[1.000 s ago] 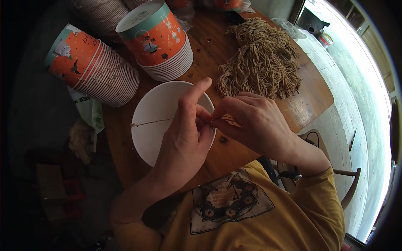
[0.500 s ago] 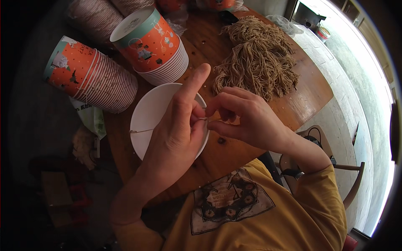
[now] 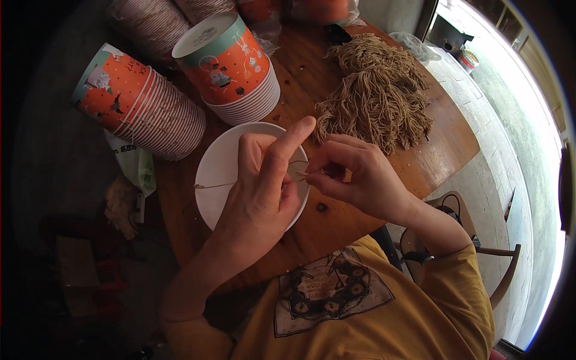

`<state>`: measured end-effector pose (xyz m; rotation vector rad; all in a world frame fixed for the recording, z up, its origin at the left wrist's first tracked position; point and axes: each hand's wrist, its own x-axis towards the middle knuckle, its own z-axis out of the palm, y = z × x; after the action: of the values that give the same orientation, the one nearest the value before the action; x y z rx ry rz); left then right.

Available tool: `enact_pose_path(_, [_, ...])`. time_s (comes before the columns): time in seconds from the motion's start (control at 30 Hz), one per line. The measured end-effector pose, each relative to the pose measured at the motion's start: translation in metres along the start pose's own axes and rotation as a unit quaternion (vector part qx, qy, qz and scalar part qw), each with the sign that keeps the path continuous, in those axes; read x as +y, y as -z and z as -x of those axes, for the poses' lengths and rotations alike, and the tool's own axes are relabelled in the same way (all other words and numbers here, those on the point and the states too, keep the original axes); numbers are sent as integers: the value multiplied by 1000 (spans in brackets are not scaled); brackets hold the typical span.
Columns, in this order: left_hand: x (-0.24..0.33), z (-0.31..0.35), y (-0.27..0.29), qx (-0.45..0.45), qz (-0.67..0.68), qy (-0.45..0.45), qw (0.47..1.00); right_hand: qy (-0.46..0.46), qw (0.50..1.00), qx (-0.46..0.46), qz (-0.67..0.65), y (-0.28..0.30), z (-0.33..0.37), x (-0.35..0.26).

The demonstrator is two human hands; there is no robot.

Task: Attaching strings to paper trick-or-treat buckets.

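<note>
A white-lined paper bucket [image 3: 217, 157] sits below my hands, its mouth facing up. A thin tan cord [image 3: 219, 185] runs from its left rim across the mouth and passes behind my left hand. My left hand [image 3: 261, 180] is over the bucket, index finger stretched out and the other fingers bent in around the cord; their tips are partly hidden. At the bucket's right rim, my right hand [image 3: 345, 173] pinches the cord's end between thumb and forefinger. A short loop of cord shows between the two hands.
A heap of tan cords [image 3: 381, 90] lies at the far right of the wooden table [image 3: 447, 129]. Nested orange-and-teal paper buckets stand upright [image 3: 231, 66] behind and lean over [image 3: 141, 99] at left. A wooden chair [image 3: 504, 279] is at right.
My right hand has drawn slightly away from the left, opening a gap with cord showing in it. The left thumb has bent. The whole scene has shifted slightly right in view.
</note>
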<state>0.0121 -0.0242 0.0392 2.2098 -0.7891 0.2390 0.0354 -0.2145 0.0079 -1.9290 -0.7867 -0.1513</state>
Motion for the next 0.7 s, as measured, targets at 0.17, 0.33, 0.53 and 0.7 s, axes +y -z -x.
enact_pose_path(0.17, [9,11,1,-12,-24,90,996,-86,994,-3,-67,0,6,-1])
enact_pose_path(0.33, [9,12,-10,-6,-45,71,996,-64,996,6,-56,-2,8,0])
enact_pose_path(0.53, [13,12,-10,20,-88,78,993,-60,995,21,-76,-8,7,-3])
enact_pose_path(0.7, [7,13,-13,27,-54,92,994,-70,994,28,-78,-8,6,-3])
